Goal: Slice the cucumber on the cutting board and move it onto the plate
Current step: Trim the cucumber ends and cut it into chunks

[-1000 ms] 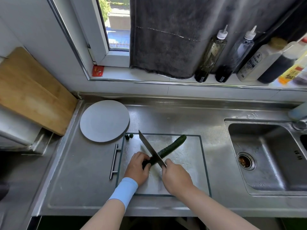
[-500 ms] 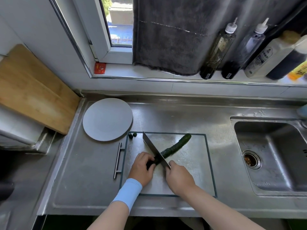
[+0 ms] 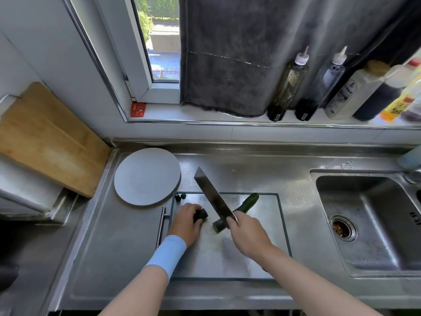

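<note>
The cucumber (image 3: pixel 247 202) lies slantwise on the cutting board (image 3: pixel 257 258), its whole end toward the upper right and its cut end (image 3: pixel 217 225) toward the centre of the frame, partly hidden under the right hand (image 3: pixel 247 233). That hand is clamped round the handle of a knife (image 3: pixel 213 197), whose broad blade angles toward the upper left. The blade looks raised off the board, though I cannot be sure.

The left hand (image 3: pixel 185 222) has its fingers curled round a short cut piece (image 3: pixel 200 215), a little apart from the main length. Two small end pieces (image 3: pixel 180 196) sit at the board's upper left corner, just beside the round grey plate (image 3: pixel 147 176), which holds no cucumber as yet.

Judging by the look of it, the cucumber is light and stiff. It is round enough to roll, and its wet cut face will likely be slippery on this glossy board. The safest hold would be across its flanks close behind the cutting line, with the fingertips tucked back from the blade. Loose slices are best gathered in a cluster, or carried on the flat of the blade, for the short trip to the plate.
</note>
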The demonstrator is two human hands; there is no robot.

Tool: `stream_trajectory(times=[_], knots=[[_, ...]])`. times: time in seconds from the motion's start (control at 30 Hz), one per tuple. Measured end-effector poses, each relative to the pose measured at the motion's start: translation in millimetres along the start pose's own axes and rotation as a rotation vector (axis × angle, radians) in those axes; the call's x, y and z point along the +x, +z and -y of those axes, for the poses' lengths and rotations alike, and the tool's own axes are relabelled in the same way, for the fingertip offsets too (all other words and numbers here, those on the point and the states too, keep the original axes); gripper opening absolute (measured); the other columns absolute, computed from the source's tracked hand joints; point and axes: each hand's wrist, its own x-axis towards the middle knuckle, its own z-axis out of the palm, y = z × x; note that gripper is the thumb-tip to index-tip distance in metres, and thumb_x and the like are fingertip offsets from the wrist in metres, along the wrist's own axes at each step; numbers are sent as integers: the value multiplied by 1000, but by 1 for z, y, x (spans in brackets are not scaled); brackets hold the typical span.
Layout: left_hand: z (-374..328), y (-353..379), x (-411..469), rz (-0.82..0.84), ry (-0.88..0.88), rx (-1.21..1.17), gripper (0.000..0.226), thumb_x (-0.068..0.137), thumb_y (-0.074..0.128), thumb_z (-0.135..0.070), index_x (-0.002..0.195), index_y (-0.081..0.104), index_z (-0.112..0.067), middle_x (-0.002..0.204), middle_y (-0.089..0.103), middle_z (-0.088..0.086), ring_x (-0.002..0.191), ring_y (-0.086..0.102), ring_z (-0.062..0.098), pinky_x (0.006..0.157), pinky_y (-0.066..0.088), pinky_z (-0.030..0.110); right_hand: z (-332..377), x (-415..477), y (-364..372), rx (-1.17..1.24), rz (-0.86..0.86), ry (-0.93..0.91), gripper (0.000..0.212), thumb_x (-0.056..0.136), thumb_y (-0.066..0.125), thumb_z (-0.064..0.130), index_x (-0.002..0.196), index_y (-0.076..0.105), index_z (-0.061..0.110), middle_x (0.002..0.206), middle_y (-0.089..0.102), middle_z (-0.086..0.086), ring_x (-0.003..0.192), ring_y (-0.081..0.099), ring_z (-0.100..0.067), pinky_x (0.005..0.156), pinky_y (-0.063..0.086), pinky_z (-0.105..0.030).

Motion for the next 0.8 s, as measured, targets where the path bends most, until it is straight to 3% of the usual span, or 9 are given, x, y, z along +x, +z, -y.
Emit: stream_trajectory(times=[0.13,0.33,0.47,0.6,0.63,0.73,0.8], knots=[[-7,-2,32,49,67,131,31,90,59,-12,121,58,-17,120,53,-1,112,49,19,94,43,31,-1,12,-20,-44,-53,1,27,106,39,37,88,55,24,74,63,2,63,58,-13,52,38,-28],[-9,6,75,141,116,336,40,91,50,-3,128,53,-20,122,52,0,113,47,21,85,44,31,-20,30,-33,-113,-92,66,32,105,39,39,80,50,23,74,61,1,64,56,-18,53,37,-32],[-9,6,79,41,169,359,38,88,56,-7,125,59,-16,122,59,4,110,51,27,88,42,35,-26,37,-41,-124,-104,68,32,105,40,39,79,50,22,73,60,2,64,56,-18,52,35,-32],[-24,12,58,-114,334,261,21,80,69,-20,101,69,-17,99,63,0,91,54,25,77,45,35,-28,41,-44,-122,-102,60,30,105,40,39,83,53,22,72,61,2,64,57,-17,52,36,-31],[-30,15,51,-64,349,250,19,80,68,-29,97,67,-20,96,61,-3,89,52,22,78,43,34,-29,42,-45,-122,-103,58,30,105,40,39,85,54,22,73,61,3,65,57,-17,53,37,-32],[-46,21,37,226,319,426,43,76,56,-60,106,58,-30,102,55,-11,97,45,16,86,30,30,-31,44,-48,-126,-107,55,28,104,40,40,90,57,22,76,61,4,69,57,-18,56,40,-32],[-51,22,34,307,327,526,49,74,55,-60,113,52,-31,107,54,-11,102,44,16,91,26,30,-34,45,-50,-135,-108,60,28,103,40,42,93,59,23,78,63,4,72,60,-21,60,44,-32]])
